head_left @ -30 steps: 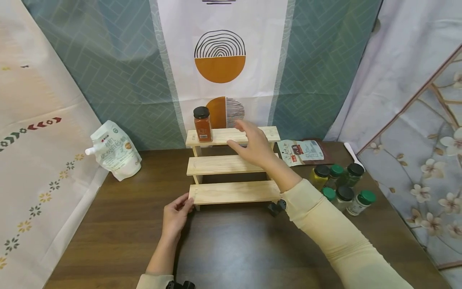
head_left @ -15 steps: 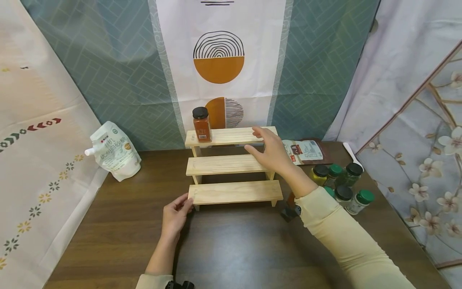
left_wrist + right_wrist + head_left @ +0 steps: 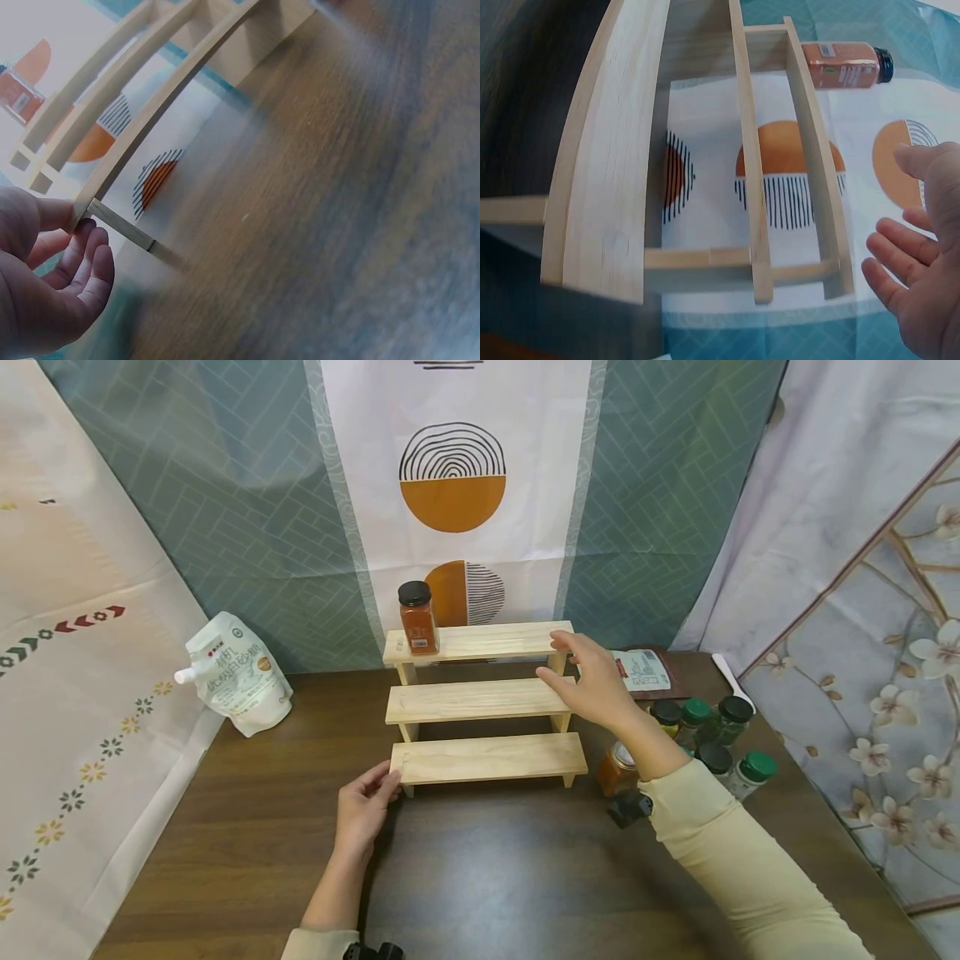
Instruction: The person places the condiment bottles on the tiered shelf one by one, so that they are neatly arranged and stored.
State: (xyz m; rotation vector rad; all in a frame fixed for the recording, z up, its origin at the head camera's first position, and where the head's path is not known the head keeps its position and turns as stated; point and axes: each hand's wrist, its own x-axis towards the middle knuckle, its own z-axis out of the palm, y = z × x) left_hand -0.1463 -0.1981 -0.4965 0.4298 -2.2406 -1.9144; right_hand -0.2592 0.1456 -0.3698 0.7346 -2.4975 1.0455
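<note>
A three-step wooden rack (image 3: 487, 758) stands on the table. On the left end of its top step sits a spice jar (image 3: 420, 625) with orange-red contents and a black lid, also visible in the right wrist view (image 3: 844, 65). My left hand (image 3: 364, 806) pinches the left end of the bottom step between thumb and fingers, as the left wrist view of the hand (image 3: 56, 274) confirms. Beside the rack's upper right end, my right hand (image 3: 600, 689) hovers with fingers spread and nothing in them. Its palm (image 3: 937, 300) shows bare in the right wrist view.
Several jars with green or black lids (image 3: 757, 768) cluster to the right of the rack. An orange-brown jar (image 3: 617, 770) stands partly behind my right wrist. A flat printed packet (image 3: 643, 670) and a white spoon-like handle (image 3: 731, 677) lie behind them. A white spouted pouch (image 3: 240, 675) leans at left.
My right hand has drawn away rightward from above the top step to the rack's right end, uncovering the orange-brown jar. The left hand and the black-lidded jar stay in place.
</note>
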